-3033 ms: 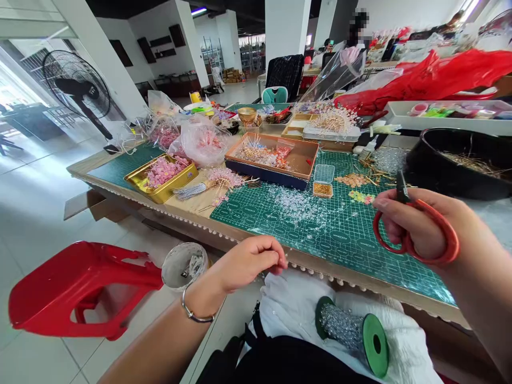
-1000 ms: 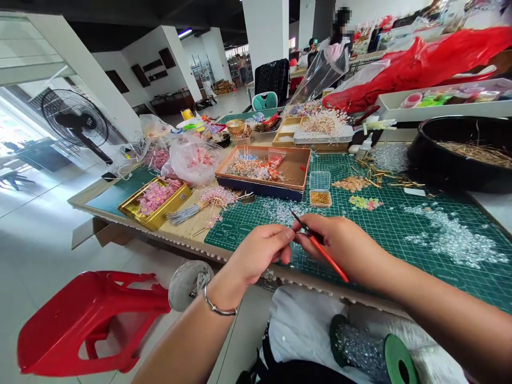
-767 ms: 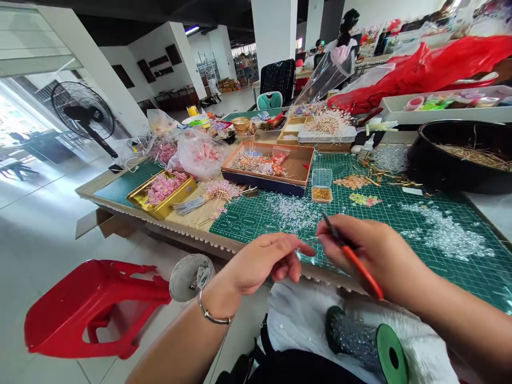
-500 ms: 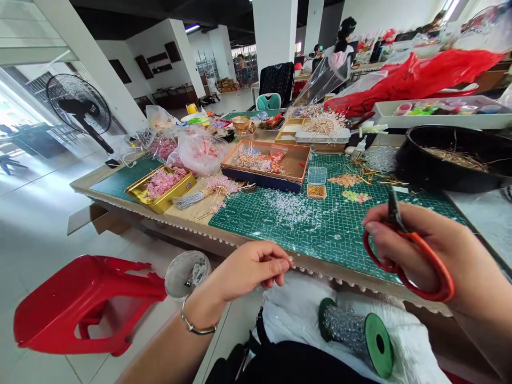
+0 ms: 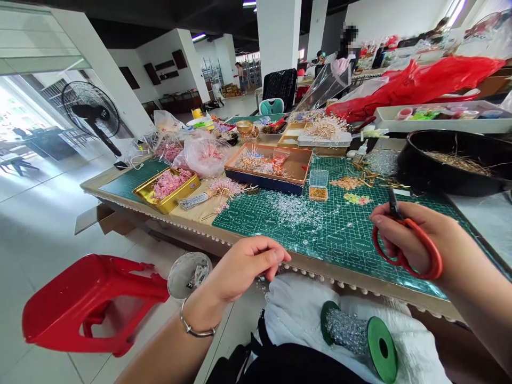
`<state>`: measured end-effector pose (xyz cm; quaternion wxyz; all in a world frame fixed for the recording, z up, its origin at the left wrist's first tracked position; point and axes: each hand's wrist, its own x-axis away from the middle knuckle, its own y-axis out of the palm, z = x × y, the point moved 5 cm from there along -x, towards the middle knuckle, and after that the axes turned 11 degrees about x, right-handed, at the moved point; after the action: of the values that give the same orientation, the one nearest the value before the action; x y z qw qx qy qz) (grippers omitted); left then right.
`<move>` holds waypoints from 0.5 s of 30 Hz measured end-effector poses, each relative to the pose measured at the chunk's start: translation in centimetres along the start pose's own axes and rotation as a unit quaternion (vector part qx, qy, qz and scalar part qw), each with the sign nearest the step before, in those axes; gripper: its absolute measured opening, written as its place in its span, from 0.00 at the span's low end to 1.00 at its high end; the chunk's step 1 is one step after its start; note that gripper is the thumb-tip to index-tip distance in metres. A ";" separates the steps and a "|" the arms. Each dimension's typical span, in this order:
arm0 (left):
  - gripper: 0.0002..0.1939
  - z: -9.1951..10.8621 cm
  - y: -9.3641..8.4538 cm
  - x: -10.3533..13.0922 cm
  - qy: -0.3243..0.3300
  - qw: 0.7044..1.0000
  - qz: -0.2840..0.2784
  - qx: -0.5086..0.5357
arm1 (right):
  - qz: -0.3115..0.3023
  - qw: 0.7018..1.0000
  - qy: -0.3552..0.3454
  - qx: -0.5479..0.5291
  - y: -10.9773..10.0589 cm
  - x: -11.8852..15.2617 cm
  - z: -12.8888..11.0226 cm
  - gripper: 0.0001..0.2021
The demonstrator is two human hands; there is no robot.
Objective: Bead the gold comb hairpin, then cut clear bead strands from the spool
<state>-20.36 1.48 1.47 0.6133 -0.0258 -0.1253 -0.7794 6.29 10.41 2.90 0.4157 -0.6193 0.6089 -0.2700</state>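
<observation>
Scissors with red-orange handles [image 5: 430, 250] are gripped in my right hand [image 5: 444, 234], held over the right part of the green cutting mat [image 5: 340, 240]. Their dark blades point up and away from me. My left hand [image 5: 252, 264] is closed in a pinch by the table's front edge. Whatever may be between its fingertips is too small to make out. Beyond it on the mat lies a scattered heap of small clear beads [image 5: 294, 209]. A spool of silvery beaded strand with green ends [image 5: 382, 341] rests on the white cloth [image 5: 292, 298] over my lap.
A gold tin [image 5: 168, 192] of pink pieces and an orange-lined box [image 5: 268, 165] stand on the table. A small box of gold beads [image 5: 318, 193] sits behind the clear beads. A black basin [image 5: 452, 160] is at right. Left are a red stool [image 5: 96, 298] and a bin [image 5: 188, 272].
My right hand has moved slightly right, turning the scissors a little. The left hand stays near the table edge, its fingers still together. The whole view has shifted slightly.
</observation>
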 end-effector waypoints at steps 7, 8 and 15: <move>0.12 -0.2 -0.2 -2.2 -0.013 0.993 0.042 0.111 | -0.083 0.996 0.013 -0.006 1.7 0.6 -3.1 0.15; 0.12 -0.2 -0.2 -2.6 -0.011 0.993 0.046 0.111 | -0.097 0.995 -0.016 0.001 2.2 1.1 -4.1 0.16; 0.14 0.4 0.1 -5.4 0.068 0.993 0.095 -0.007 | -0.228 0.956 -0.161 0.090 7.0 1.6 -8.9 0.18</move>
<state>-19.00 6.67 0.83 0.6918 0.0110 -0.0745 -0.7182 -4.76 7.83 1.25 0.4896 -0.7371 0.3496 -0.3078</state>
